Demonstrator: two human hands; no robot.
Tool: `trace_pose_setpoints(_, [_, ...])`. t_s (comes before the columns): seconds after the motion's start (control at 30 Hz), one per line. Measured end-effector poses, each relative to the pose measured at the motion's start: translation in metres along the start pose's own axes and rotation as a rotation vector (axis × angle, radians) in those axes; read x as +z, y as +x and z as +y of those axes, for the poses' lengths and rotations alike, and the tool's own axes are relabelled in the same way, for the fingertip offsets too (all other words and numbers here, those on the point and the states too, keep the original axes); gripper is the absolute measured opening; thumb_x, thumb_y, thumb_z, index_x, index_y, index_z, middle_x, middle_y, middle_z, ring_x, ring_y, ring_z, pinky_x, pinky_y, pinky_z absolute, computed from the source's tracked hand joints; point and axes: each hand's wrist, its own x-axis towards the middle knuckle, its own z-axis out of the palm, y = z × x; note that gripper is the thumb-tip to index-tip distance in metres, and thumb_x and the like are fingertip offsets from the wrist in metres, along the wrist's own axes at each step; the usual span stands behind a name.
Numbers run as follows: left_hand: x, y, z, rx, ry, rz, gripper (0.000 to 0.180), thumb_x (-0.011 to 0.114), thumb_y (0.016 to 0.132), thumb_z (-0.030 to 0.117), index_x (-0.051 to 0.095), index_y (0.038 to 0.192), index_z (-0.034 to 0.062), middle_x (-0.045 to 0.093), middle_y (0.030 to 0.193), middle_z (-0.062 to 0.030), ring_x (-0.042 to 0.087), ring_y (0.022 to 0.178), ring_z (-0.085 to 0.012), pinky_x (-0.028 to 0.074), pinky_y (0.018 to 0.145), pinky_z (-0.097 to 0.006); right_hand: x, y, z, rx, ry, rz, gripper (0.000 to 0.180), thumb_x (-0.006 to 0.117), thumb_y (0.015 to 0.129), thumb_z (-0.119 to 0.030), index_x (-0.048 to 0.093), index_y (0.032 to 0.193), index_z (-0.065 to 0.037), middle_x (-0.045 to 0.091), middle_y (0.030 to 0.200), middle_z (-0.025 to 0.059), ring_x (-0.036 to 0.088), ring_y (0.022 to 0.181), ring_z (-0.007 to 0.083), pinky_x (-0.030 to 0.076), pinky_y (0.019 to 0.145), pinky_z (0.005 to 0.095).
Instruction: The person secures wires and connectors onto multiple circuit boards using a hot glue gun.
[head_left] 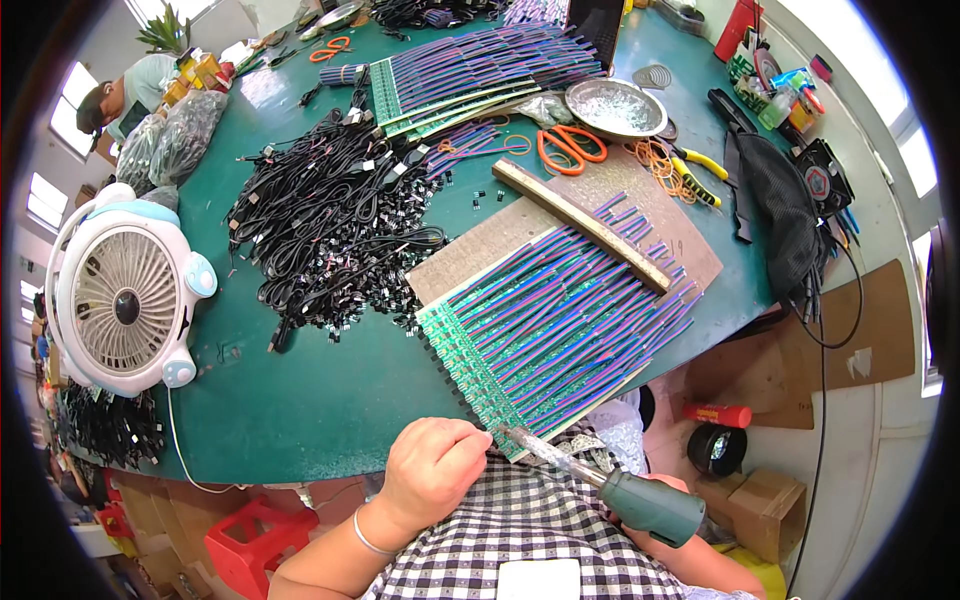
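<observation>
Probably soldering the green board point(470, 370), clutching the iron point(652, 506) in right hand point(650, 544) with left hand point(435, 470) curled closed (can't tell if empty), next gotta walk the tip point(513, 434) along.

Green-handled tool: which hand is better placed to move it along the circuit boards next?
Probably the right hand: it grips the green-handled tool, whose metal tip is at the circuit boards. The left hand is curled beside them, off the tool.
</observation>
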Motion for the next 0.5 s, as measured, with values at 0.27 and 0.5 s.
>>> trace_pose_setpoints(0.27, [0.001, 0.0, -0.002, 0.016, -0.002, 0.025, 0.027, 0.072, 0.058, -0.004, 0.065, 0.082, 0.007, 0.062, 0.079, -0.0046, 0.062, 0.068, -0.0233, 0.05, 0.061, -0.035, -0.002, 0.001, 0.001, 0.009, -0.106, -0.117, 0.046, 0.066, 0.082, -0.003, 0.049, 0.124, 0.005, 0.068, 0.106, 0.0158, 0.068, 0.096, 0.0211, 0.054, 0.083, 0.0278])
trace_pose_setpoints(0.5, [0.002, 0.0, -0.002, 0.027, 0.005, 0.034, 0.027, 0.071, 0.057, -0.004, 0.065, 0.081, 0.0072, 0.061, 0.079, -0.0043, 0.061, 0.067, -0.0228, 0.049, 0.059, -0.034, -0.006, 0.013, -0.014, -0.178, -0.457, -0.155, 0.052, 0.069, 0.078, -0.001, 0.047, 0.125, 0.005, 0.068, 0.106, 0.0163, 0.068, 0.098, 0.022, 0.054, 0.083, 0.0285])
